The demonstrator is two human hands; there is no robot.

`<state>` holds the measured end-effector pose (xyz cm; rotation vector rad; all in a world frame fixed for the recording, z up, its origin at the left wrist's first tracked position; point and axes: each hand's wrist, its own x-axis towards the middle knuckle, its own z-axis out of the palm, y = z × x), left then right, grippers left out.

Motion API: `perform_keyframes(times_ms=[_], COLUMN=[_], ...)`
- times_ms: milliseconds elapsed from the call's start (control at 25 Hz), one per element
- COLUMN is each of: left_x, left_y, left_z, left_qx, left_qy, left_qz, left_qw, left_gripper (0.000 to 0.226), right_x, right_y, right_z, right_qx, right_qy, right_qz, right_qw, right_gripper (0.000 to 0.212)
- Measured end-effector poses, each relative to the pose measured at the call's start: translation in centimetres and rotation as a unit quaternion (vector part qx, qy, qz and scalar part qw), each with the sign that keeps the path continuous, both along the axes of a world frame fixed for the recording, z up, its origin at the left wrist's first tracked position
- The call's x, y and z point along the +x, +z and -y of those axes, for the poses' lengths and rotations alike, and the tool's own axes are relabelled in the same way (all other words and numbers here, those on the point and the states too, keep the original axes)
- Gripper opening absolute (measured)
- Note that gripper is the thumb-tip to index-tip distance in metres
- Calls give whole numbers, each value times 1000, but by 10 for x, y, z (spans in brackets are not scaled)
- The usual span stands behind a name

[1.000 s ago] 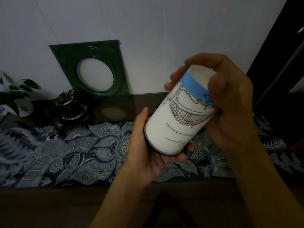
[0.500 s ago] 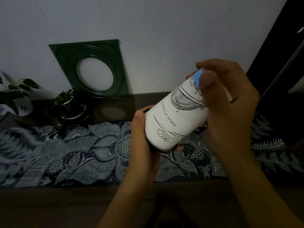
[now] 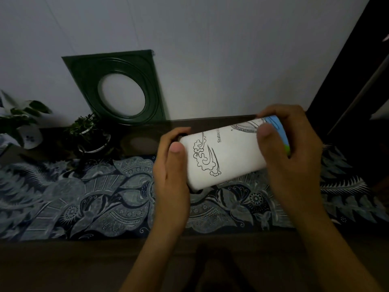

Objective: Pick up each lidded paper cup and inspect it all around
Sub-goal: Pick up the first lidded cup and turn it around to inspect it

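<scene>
A white paper cup [image 3: 227, 154] with black line drawings, a printed word and a blue band at one end lies nearly on its side in the air above the table. My left hand [image 3: 171, 169] grips its left end, thumb on top. My right hand [image 3: 290, 148] wraps the right, blue-banded end, hiding much of it. Whether a lid is on it cannot be seen under my hands. No other cup is in view.
Below the cup lies a blue patterned cloth [image 3: 84, 197] on a dark table. At the back stand a small potted plant [image 3: 90, 133], a white pot with leaves [image 3: 25, 131] and a green square frame [image 3: 117, 87] leaning on the wall. A dark doorway [image 3: 357, 91] is at right.
The cup has tipped from steeply tilted to almost horizontal and turned about its axis, so the cloud drawing now faces me. Both hands lowered and shifted their hold with it.
</scene>
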<state>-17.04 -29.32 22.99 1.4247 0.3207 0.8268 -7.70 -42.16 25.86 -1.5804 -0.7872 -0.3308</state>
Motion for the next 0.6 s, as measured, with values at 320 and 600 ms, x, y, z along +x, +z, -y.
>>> perform_keyframes(times_ms=[320,600], left_x=[-5,-4], left_y=[-4,0], left_z=[-2,-7], left_qx=[303,128], left_qy=[17,-21], left_qz=[2,-33], left_qw=[953,991], left_gripper=[57,29], right_x=[8,-8], right_y=[-32,-43], right_z=[1,5], right_qx=[-3,-5], right_qy=[16,24], right_qz=[-297,-97], right_qw=[955,995], right_gripper=[29,25])
